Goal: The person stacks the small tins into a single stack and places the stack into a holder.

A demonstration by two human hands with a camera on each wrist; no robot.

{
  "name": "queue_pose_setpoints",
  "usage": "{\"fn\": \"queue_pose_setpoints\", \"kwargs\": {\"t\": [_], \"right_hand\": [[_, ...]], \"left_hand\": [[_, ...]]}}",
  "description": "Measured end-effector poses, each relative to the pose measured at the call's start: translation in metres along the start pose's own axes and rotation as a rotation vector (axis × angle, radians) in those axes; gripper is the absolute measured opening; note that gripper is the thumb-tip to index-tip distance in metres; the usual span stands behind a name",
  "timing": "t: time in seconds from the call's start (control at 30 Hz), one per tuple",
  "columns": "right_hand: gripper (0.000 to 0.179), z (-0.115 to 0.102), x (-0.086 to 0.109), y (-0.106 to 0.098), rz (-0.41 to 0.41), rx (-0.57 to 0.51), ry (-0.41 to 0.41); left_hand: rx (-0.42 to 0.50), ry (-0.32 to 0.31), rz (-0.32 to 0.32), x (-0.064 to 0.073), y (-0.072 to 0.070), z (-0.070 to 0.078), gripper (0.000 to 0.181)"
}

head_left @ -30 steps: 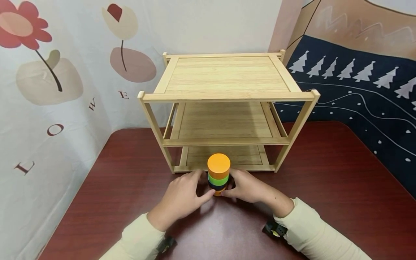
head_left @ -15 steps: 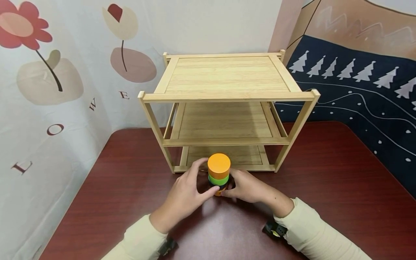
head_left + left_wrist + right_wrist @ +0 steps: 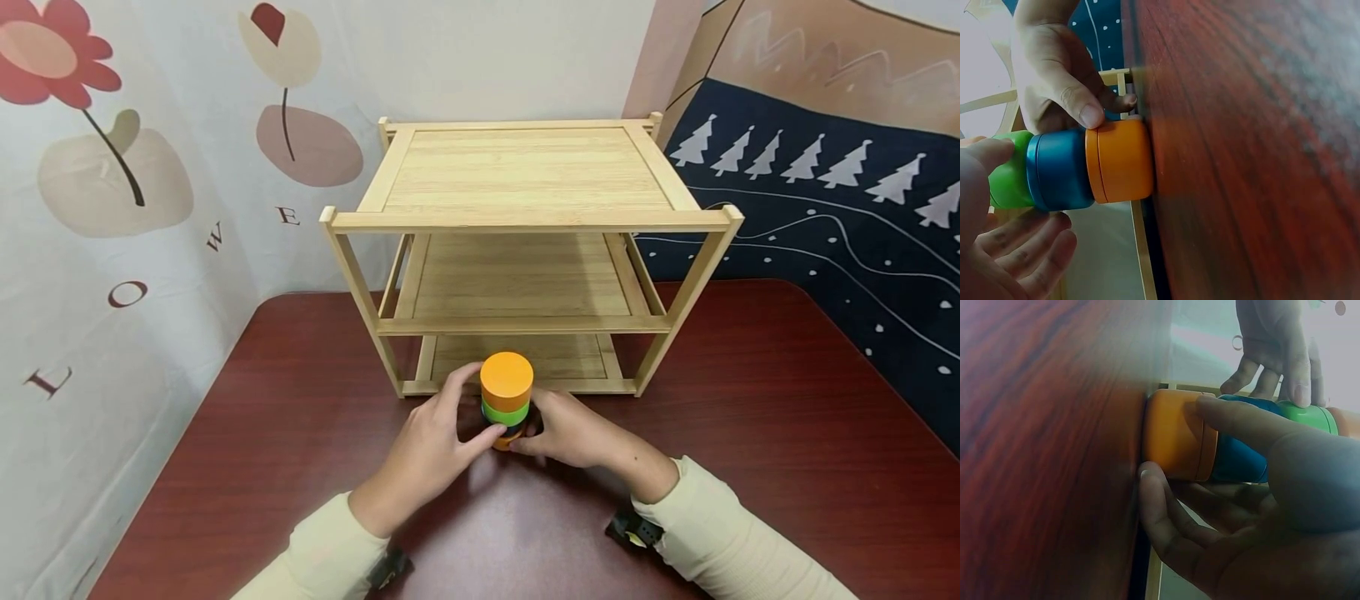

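A stack of small round lidded jars stands upright on the table. Its bottom orange jar [image 3: 1124,161] rests on the wood, a blue jar [image 3: 1063,170] sits on that, then a green jar [image 3: 1011,178]. The top orange jar [image 3: 507,381] shows in the head view. My left hand [image 3: 425,454] holds the stack near the green jar, thumb on its side and index finger reaching round the upper part. Low on the other side, my right hand [image 3: 573,429] grips the bottom orange jar, its thumb at the lid edge and fingers behind. Some fingertips are hidden.
Just behind the stack stands a three-tier wooden shelf [image 3: 517,222] on the dark red table [image 3: 300,367]. Printed cloths hang at the back and sides: a pale flower cloth [image 3: 202,150] at left and a dark tree cloth [image 3: 810,208] at right.
My left hand has risen along the stack, its index finger now beside the top jar and its thumb higher than before. My right hand and the jars have stayed in place.
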State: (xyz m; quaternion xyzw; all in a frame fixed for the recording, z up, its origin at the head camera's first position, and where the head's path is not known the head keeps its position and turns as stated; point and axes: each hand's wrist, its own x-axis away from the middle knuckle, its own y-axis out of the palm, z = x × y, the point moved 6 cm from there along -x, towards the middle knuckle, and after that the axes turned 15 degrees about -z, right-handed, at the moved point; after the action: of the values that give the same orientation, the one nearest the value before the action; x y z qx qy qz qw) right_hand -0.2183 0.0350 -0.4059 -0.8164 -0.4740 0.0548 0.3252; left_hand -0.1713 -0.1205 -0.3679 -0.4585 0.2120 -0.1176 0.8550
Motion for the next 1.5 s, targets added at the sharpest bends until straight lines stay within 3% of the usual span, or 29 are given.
{"fn": "queue_pose_setpoints", "kwargs": {"t": [0.8, 1.1, 1.5], "right_hand": [[0.033, -0.0008, -0.0002, -0.0001, -0.002, -0.002, 0.005], [0.036, -0.0002, 0.0009, 0.0003, 0.01, -0.001, 0.0], [0.039, 0.0, 0.0005, -0.0002, 0.008, 0.0, -0.007]], "left_hand": [[-0.006, 0.013, 0.012, 0.001, -0.0002, 0.0002, 0.077], [-0.003, 0.015, 0.013, 0.0009, -0.0017, 0.0009, 0.089], [-0.017, 0.132, 0.068, 0.0021, -0.0065, 0.0087, 0.083]]}}
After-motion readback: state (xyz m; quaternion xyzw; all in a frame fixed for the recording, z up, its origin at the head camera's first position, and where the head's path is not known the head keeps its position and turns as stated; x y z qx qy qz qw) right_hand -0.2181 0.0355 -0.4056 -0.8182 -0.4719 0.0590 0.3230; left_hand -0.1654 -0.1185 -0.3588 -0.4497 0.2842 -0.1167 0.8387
